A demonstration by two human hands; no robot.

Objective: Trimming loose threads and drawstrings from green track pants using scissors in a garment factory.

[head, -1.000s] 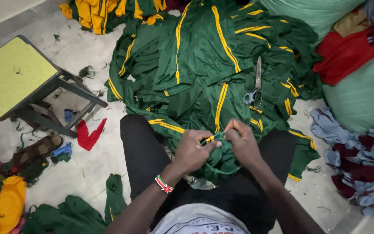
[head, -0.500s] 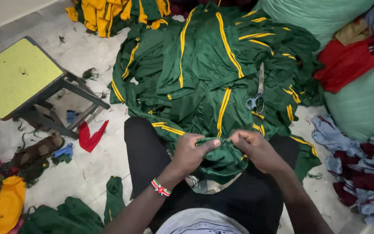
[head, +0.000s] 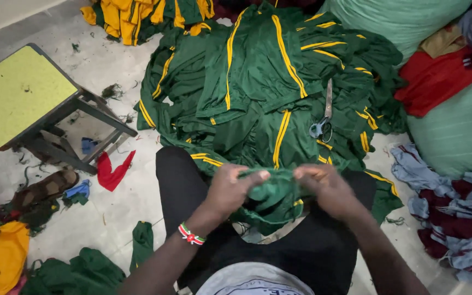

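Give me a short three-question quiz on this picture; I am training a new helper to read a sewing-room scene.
1. True or false: the scissors lie on the pile of green garments.
2. What do the left hand and the right hand grip between them?
A. a red scrap
B. a bunched green cloth
C. the scissors
3. Which wrist bears the beaded wristband?

Key
1. True.
2. B.
3. The left wrist.
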